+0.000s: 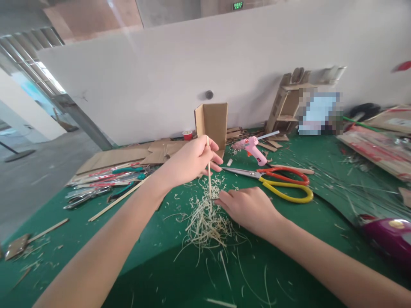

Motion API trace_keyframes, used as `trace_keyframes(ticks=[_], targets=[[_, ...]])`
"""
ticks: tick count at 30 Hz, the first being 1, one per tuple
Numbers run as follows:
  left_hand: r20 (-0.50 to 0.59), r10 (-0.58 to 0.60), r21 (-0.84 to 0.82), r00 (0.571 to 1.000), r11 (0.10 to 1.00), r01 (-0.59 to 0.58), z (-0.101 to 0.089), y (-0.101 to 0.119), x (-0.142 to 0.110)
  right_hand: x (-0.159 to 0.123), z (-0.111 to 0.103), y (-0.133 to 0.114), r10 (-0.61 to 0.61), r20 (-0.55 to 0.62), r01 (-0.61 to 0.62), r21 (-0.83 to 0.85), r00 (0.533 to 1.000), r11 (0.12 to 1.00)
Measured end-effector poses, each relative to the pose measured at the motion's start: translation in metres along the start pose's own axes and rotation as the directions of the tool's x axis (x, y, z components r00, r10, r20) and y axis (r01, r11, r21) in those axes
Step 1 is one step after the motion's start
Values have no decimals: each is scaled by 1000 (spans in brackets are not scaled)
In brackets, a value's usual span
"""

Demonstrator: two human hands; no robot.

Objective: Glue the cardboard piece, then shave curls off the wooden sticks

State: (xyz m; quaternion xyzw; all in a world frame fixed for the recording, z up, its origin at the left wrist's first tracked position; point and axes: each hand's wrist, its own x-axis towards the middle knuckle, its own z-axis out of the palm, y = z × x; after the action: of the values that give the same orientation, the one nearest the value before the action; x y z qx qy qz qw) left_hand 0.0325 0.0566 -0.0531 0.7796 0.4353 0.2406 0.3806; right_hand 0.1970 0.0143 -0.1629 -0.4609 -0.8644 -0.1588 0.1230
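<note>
My left hand (pixel 201 157) pinches a thin wooden stick (pixel 209 177) near its top, with the other fingers spread loosely. The stick stands almost upright, its lower end over a heap of pale curled wood shavings (pixel 208 231). Against the lower part of the stick, my right hand (pixel 245 208) is closed, with a thin dark blade-like piece (pixel 214 199) showing at the fingertips; most of it is hidden. Large scissors (pixel 285 184) with orange and yellow handles lie just beyond my right hand. A pink glue gun (pixel 255 152) rests behind them.
A folded cardboard piece (pixel 216 126) stands at the back. Packaged tools (pixel 105 184) and a loose stick (pixel 118 199) lie left. A cardboard structure (pixel 284 107) stands back right. A purple object (pixel 390 237) sits at the right edge. Shavings litter the green tabletop (pixel 154 265).
</note>
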Motion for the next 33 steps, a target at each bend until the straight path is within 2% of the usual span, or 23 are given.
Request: trace_keyframes(ticks=[3, 6, 8, 12, 14, 17, 20, 22, 28, 30, 33], targets=[[-8, 1, 21, 1000, 1000, -1, 2, 0, 1, 2, 2, 1, 24, -1, -24, -18, 1000, 1000], [-10, 3, 37, 1000, 999, -3, 2, 0, 1, 5, -1, -1, 50, 67, -48, -26, 997, 999], [-12, 10, 37, 1000, 999, -10, 2, 0, 0, 7, -3, -3, 45, 162, -41, -30, 986, 999], [1, 26, 21, 1000, 999, -26, 1, -2, 0, 6, -3, -10, -7, 366, 20, -30, 931, 999], [-6, 28, 29, 1000, 999, -28, 2, -3, 0, 5, -1, -11, -12, 352, 25, -32, 936, 999], [-13, 24, 41, 1000, 999, -24, 1, -3, -1, 3, 2, -11, -2, 217, 12, -41, 976, 999], [-7, 26, 40, 1000, 999, -26, 1, -4, -2, 4, 3, -10, 36, 129, -28, -63, 991, 998], [-10, 31, 40, 999, 999, -31, 0, -4, -2, 5, 3, -12, 54, 152, -43, -75, 987, 996], [-6, 28, 35, 1000, 999, -28, 0, -4, -1, 5, 2, -20, 8, 362, 13, -57, 932, 998], [-14, 32, 44, 999, 999, -31, 0, -4, -1, 4, 1, -19, 6, 349, 13, -51, 937, 999], [-15, 34, 52, 999, 998, -33, 0, -4, -1, 2, -1, -17, 18, 244, -7, -43, 970, 999]])
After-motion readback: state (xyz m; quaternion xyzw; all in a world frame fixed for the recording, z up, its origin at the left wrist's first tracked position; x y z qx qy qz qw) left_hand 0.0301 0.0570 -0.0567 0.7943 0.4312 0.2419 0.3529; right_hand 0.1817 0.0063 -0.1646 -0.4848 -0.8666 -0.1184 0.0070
